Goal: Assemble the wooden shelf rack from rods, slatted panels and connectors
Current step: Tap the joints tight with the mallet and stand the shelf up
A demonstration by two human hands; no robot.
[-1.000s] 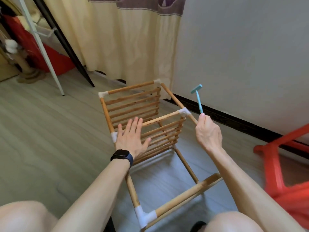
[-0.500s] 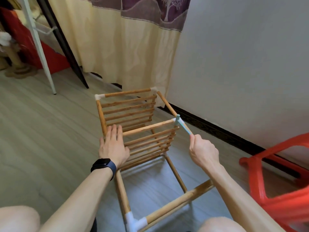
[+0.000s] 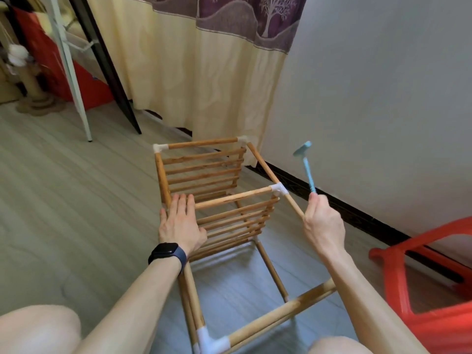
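Pale wood-look floor (image 3: 63, 200), white wall (image 3: 383, 98) right, cream curtain (image 3: 204, 85) behind. Rack (image 3: 232, 198) lies on floor before your knees. Your left hand (image 3: 180, 226) flat, fingers straight, pressing rack's left rail. Your right hand (image 3: 323, 226) grips blue hammer (image 3: 307, 172), held clear of white connector (image 3: 279, 189). Red chair (image 3: 439, 330) far right.
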